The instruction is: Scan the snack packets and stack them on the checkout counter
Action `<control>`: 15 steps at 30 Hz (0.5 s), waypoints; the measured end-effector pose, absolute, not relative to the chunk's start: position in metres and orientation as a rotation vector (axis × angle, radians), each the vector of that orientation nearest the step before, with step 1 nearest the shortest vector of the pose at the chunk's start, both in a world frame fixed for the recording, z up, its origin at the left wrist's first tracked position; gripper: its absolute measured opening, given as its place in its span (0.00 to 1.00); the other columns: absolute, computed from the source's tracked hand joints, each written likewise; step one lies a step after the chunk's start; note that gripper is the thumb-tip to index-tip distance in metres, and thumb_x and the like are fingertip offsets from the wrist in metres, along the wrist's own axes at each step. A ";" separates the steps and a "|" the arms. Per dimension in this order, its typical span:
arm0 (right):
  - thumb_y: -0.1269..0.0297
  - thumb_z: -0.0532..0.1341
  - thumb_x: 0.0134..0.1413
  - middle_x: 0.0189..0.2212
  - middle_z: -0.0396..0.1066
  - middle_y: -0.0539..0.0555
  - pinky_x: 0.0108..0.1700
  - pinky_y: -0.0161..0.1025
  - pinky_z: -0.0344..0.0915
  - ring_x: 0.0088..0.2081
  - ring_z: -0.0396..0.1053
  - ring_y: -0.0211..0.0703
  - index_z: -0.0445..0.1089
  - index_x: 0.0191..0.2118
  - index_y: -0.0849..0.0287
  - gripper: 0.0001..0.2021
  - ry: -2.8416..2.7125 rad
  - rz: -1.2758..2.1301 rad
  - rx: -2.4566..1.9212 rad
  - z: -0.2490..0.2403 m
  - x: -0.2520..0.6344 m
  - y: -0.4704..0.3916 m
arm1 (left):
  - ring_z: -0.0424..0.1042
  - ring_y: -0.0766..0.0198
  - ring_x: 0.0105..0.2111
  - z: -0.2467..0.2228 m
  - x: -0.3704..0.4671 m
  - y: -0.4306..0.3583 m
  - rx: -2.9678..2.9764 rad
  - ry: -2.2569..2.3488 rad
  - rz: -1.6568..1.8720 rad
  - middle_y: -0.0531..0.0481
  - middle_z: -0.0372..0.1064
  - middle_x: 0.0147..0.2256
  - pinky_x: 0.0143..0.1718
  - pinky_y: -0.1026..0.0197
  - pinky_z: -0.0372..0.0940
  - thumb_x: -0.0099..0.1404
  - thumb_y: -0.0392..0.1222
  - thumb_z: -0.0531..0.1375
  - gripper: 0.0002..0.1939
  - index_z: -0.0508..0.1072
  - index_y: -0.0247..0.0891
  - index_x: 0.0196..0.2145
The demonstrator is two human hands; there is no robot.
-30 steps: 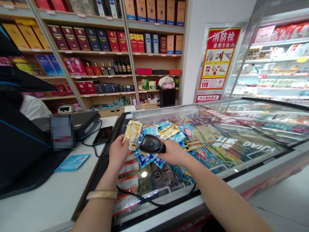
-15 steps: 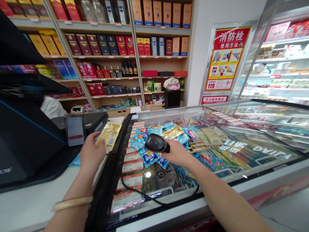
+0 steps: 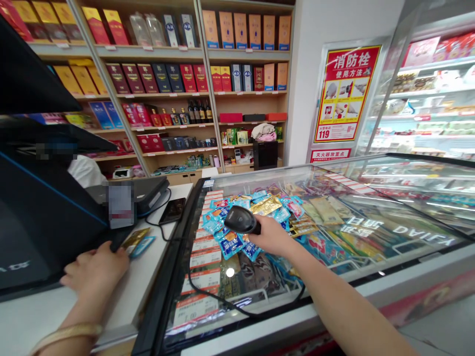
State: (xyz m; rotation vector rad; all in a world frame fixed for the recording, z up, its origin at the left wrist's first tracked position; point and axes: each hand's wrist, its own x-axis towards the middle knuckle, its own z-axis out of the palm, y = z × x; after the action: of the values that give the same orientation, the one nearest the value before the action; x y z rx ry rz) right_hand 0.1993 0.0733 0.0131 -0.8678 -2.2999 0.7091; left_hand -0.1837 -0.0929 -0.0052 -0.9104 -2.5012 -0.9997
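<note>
The right hand point(image 3: 272, 235) grips the black scanner point(image 3: 241, 220) just ahead of it, while the left hand point(image 3: 97, 269), fingers bent, touches the gold packet point(image 3: 134, 240), whose blue packet point(image 3: 144, 245) neighbour lies beyond the fingertips.

Glass freezer top point(image 3: 272, 277) with heaped packets point(image 3: 230, 244) and black cable point(image 3: 237, 310)

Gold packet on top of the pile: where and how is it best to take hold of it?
I would pinch the far edge of the gold packet between thumb and fingertips, coming from above. It looks thin and soft and lies nearly flat on the blue packets, while the right hand and the scanner crowd its near side.
</note>
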 end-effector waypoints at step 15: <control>0.69 0.62 0.42 0.34 0.76 0.53 0.37 0.35 0.62 0.37 0.72 0.47 0.72 0.39 0.58 0.14 -2.219 0.725 -0.864 0.005 0.197 0.080 | 0.70 0.50 0.51 0.017 -0.033 0.016 -1.720 -2.513 -0.518 0.37 0.71 0.51 0.50 0.54 0.64 0.62 0.48 0.52 0.24 0.70 0.36 0.52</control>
State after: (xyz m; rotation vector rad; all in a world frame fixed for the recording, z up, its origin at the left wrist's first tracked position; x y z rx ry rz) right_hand 0.1971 0.0798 0.0051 -0.8642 -2.2193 0.7249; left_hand -0.0330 0.0161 0.0169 -1.7201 -2.5131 -0.5179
